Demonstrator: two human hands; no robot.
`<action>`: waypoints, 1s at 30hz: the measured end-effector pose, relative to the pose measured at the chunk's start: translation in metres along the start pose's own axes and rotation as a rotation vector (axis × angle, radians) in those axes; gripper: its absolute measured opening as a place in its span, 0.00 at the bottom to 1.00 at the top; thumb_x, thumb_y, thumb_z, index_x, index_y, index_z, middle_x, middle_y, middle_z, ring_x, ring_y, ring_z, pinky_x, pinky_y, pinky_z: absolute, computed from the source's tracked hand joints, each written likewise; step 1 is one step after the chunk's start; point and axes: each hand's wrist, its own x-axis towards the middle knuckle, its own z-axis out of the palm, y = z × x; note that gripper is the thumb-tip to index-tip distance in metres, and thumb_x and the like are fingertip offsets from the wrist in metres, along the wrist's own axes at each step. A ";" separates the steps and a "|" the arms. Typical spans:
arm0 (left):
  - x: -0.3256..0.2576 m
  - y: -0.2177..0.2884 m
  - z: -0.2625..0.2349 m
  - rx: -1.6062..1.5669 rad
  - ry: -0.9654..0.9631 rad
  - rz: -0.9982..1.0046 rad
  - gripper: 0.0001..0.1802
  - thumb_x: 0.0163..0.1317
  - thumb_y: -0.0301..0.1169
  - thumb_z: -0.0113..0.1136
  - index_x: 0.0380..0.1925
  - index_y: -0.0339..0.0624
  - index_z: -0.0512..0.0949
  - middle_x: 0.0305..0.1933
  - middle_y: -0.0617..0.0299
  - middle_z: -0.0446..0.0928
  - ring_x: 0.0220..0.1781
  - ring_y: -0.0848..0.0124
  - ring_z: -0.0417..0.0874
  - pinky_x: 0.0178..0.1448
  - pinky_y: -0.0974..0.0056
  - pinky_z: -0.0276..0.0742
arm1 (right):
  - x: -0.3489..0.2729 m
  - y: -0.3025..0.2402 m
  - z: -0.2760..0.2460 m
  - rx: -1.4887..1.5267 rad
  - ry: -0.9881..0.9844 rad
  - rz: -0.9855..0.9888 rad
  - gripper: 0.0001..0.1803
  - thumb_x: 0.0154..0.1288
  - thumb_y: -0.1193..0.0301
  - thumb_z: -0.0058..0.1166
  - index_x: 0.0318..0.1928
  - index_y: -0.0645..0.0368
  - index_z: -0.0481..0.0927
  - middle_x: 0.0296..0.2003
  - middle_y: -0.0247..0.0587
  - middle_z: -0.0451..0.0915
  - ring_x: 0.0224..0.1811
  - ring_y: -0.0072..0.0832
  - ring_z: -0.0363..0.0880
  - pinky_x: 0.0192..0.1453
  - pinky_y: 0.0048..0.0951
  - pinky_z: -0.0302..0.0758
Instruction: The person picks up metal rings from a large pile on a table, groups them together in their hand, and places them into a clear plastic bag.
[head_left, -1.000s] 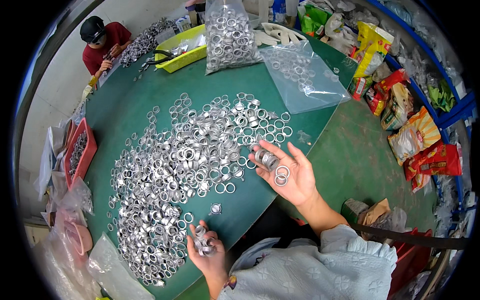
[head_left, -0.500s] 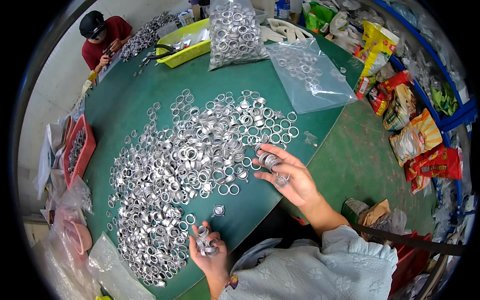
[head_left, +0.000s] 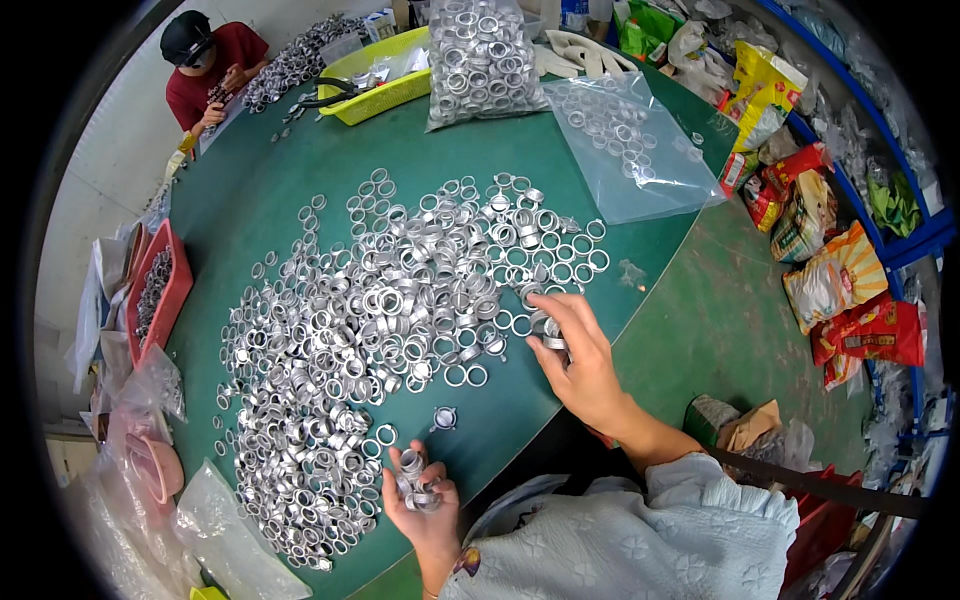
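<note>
My left hand [head_left: 430, 525] is curled, palm up, around several small silver metal rings [head_left: 414, 484], close to the table's near edge. Farther right, my right hand [head_left: 592, 375] grips more metal rings [head_left: 550, 334] between thumb and fingers; the hand partly hides them. It hovers by the right edge of a large heap of loose rings [head_left: 380, 300]. A single ring with small lugs [head_left: 444, 418] lies apart on the green table [head_left: 500, 420], between my two hands.
At the back stand a clear bag full of rings [head_left: 482, 70] and a yellow basket [head_left: 385, 98] with pliers. A flat clear bag [head_left: 640, 150] lies at right. A red bin [head_left: 165, 290] stands left. A person in red [head_left: 205, 90] works at the far left.
My right hand has turned and its fingers have drawn in, so fewer of its rings show. My left hand keeps its hold. The whole view has shifted slightly.
</note>
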 end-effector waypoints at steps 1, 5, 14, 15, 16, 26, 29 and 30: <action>0.000 0.000 0.000 -0.001 0.007 0.002 0.19 0.65 0.44 0.42 0.51 0.55 0.73 0.55 0.58 0.69 0.36 0.70 0.69 0.36 0.66 0.72 | 0.000 0.003 0.000 -0.037 0.000 -0.025 0.26 0.52 0.84 0.54 0.54 0.60 0.68 0.42 0.45 0.69 0.32 0.32 0.71 0.31 0.27 0.70; 0.000 0.000 0.001 -0.003 0.014 0.004 0.19 0.65 0.44 0.42 0.51 0.55 0.73 0.55 0.58 0.69 0.35 0.70 0.69 0.35 0.66 0.72 | 0.001 0.005 0.000 -0.055 0.010 -0.031 0.27 0.51 0.83 0.56 0.54 0.61 0.68 0.39 0.49 0.70 0.31 0.40 0.71 0.32 0.32 0.70; 0.001 0.001 0.000 -0.009 0.001 -0.008 0.19 0.65 0.44 0.41 0.51 0.55 0.73 0.55 0.57 0.69 0.35 0.70 0.69 0.37 0.65 0.73 | 0.005 0.004 -0.008 -0.144 -0.060 0.057 0.24 0.50 0.81 0.59 0.50 0.60 0.70 0.34 0.47 0.71 0.28 0.40 0.72 0.32 0.32 0.70; 0.001 0.001 0.000 -0.007 -0.001 -0.009 0.19 0.65 0.44 0.41 0.51 0.55 0.73 0.55 0.57 0.69 0.36 0.70 0.69 0.37 0.65 0.73 | 0.005 0.004 -0.009 -0.152 -0.059 0.054 0.24 0.49 0.80 0.59 0.49 0.60 0.70 0.34 0.47 0.71 0.28 0.41 0.72 0.32 0.33 0.70; 0.001 0.001 0.000 -0.004 -0.001 -0.009 0.19 0.65 0.44 0.41 0.51 0.54 0.73 0.55 0.57 0.69 0.35 0.70 0.69 0.37 0.65 0.73 | 0.005 0.005 -0.009 -0.159 -0.056 0.052 0.23 0.49 0.80 0.60 0.48 0.61 0.71 0.34 0.47 0.71 0.29 0.41 0.72 0.32 0.34 0.70; 0.001 0.001 0.000 0.008 0.020 -0.006 0.19 0.65 0.45 0.41 0.50 0.54 0.74 0.54 0.58 0.70 0.35 0.70 0.69 0.35 0.67 0.72 | 0.006 0.009 -0.013 -0.228 -0.051 0.077 0.21 0.45 0.77 0.63 0.42 0.62 0.74 0.34 0.47 0.74 0.34 0.45 0.75 0.36 0.36 0.72; 0.001 0.001 0.000 0.017 0.038 0.005 0.18 0.65 0.45 0.41 0.49 0.55 0.74 0.54 0.58 0.70 0.35 0.70 0.69 0.34 0.67 0.72 | 0.006 0.011 -0.013 -0.233 -0.052 0.085 0.20 0.45 0.77 0.63 0.42 0.62 0.74 0.32 0.47 0.75 0.33 0.44 0.75 0.36 0.35 0.72; 0.000 0.001 0.000 0.020 0.042 0.011 0.18 0.65 0.44 0.41 0.49 0.55 0.75 0.53 0.58 0.70 0.34 0.70 0.69 0.34 0.67 0.72 | 0.007 0.012 -0.013 -0.212 -0.040 0.067 0.19 0.46 0.77 0.63 0.42 0.61 0.74 0.31 0.46 0.75 0.30 0.40 0.75 0.33 0.32 0.71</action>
